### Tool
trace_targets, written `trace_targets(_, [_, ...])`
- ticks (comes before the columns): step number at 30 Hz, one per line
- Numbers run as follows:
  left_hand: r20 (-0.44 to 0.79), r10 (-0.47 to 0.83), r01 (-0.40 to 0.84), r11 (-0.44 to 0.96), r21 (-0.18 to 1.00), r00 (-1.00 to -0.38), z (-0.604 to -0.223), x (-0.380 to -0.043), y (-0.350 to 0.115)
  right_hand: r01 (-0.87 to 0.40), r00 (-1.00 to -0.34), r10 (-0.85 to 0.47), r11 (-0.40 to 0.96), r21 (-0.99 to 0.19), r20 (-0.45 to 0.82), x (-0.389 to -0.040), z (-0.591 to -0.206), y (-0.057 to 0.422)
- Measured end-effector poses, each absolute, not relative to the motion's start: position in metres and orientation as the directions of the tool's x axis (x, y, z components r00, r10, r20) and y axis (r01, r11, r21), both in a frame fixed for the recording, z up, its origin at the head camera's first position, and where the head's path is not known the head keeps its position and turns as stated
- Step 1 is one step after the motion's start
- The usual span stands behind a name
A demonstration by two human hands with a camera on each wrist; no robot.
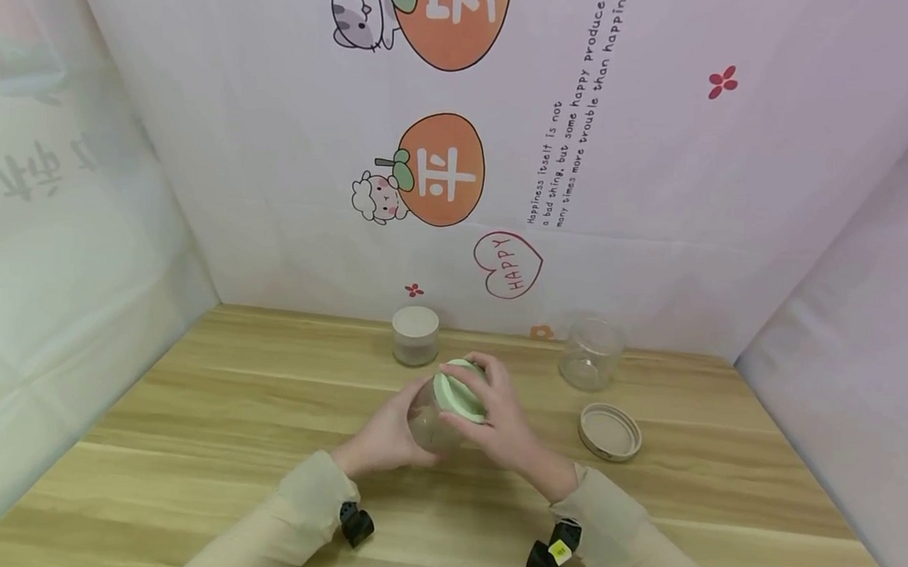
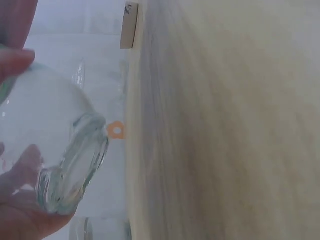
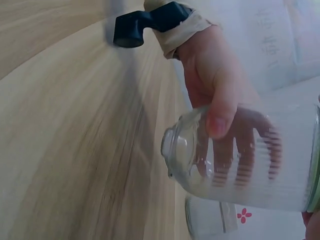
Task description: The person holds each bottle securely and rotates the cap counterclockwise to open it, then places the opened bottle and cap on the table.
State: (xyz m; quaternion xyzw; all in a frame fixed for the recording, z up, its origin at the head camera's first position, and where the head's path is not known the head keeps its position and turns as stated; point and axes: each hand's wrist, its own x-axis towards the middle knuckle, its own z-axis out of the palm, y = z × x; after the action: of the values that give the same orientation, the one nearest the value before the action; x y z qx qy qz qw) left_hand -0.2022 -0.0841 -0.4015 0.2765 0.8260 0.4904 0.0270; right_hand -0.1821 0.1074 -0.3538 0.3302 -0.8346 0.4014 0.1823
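Above the wooden table, my left hand (image 1: 389, 431) grips a clear glass jar (image 1: 426, 426) round its side. My right hand (image 1: 503, 419) holds the pale green lid (image 1: 458, 392) at the jar's top, thumb and fingers on opposite sides of it. The jar is tilted, lid end toward the right hand. Through the clear glass (image 3: 240, 160) in the right wrist view, the left hand's fingers show wrapped behind it. In the left wrist view the jar's thick base (image 2: 75, 165) faces the camera. No contents are visible inside.
A small jar with a white lid (image 1: 415, 336) stands at the back, left of the hands. To the right are a lidless clear glass jar (image 1: 591, 355) and, before it, a loose beige lid (image 1: 610, 432). A printed white cloth (image 1: 292, 186) hangs behind the table (image 1: 193, 441).
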Motion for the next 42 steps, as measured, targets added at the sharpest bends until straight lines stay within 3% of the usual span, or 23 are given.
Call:
trace_targets(6, [0.162, 0.571, 0.421, 0.356, 0.834, -0.805, -0.399, -0.201, -0.091, -0.763, -0.646, -0.525, 0.437, -0.476, 0.554, -0.182, -0.354, 0.116])
trace_targets(13, [0.07, 0.695, 0.423, 0.353, 0.835, -0.716, -0.391, -0.201, -0.099, -0.867, -0.496, -0.673, 0.353, -0.351, 0.549, -0.179, -0.355, 0.128])
trace_targets(16, [0.062, 0.716, 0.426, 0.341, 0.838, -0.695, -0.388, -0.202, -0.101, -0.873, -0.482, -0.704, 0.334, -0.356, 0.522, -0.179, -0.353, 0.132])
trace_targets(19, [0.065, 0.711, 0.423, 0.34, 0.84, -0.701, -0.387, -0.202, -0.102, -0.844, -0.525, -0.712, 0.365, -0.392, 0.466, -0.18, -0.35, 0.136])
trace_targets(26, [0.107, 0.639, 0.454, 0.408, 0.792, -0.762, -0.389, -0.2, -0.098, -0.601, -0.765, -0.592, 0.518, -0.608, 0.253, -0.177, -0.345, 0.14])
trace_targets(29, [0.129, 0.617, 0.482, 0.448, 0.753, -0.776, -0.391, -0.199, -0.096, -0.495, -0.828, -0.535, 0.558, -0.665, 0.167, -0.177, -0.345, 0.139])
trace_targets(35, [0.164, 0.628, 0.549, 0.489, 0.678, -0.761, -0.395, -0.196, -0.091, -0.376, -0.892, -0.445, 0.63, -0.679, 0.081, -0.176, -0.345, 0.136])
trace_targets(42, [0.16, 0.636, 0.551, 0.483, 0.681, -0.755, -0.396, -0.192, -0.089, -0.328, -0.914, -0.403, 0.651, -0.685, 0.055, -0.174, -0.342, 0.133])
